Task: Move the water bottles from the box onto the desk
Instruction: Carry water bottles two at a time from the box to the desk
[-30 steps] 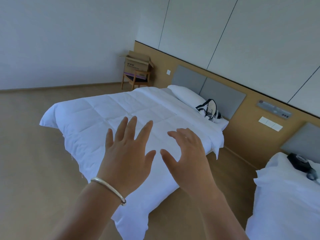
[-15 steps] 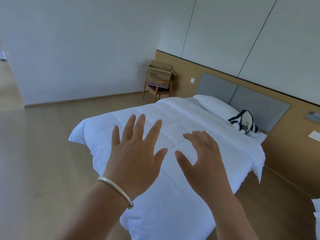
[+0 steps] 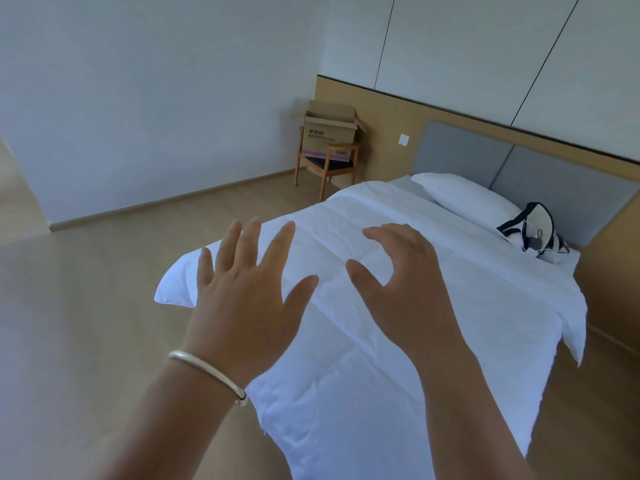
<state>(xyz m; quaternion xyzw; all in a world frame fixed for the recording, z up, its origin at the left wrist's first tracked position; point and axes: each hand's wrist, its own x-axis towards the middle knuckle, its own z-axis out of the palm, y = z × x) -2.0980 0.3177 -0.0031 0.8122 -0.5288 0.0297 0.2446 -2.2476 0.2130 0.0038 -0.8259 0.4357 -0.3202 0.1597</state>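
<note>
An open cardboard box (image 3: 329,133) stands on a wooden chair (image 3: 327,163) in the far corner of the room, its flaps up. Its inside is hidden, and no water bottles or desk show in the head view. My left hand (image 3: 244,299), with a silver bangle on the wrist, is raised in front of me with fingers spread and holds nothing. My right hand (image 3: 403,289) is beside it, fingers apart and slightly curled, also empty. Both hands are far from the box.
A bed (image 3: 398,306) with a white duvet and pillow lies between me and the right wall. A black-and-white bag (image 3: 535,232) sits at its head. Bare wooden floor (image 3: 86,306) runs along the bed's left side to the chair.
The view has swung left and moved forward, so the box and chair appear larger and nearer the centre. The second bed has left the view. Both hands stay raised and empty.
</note>
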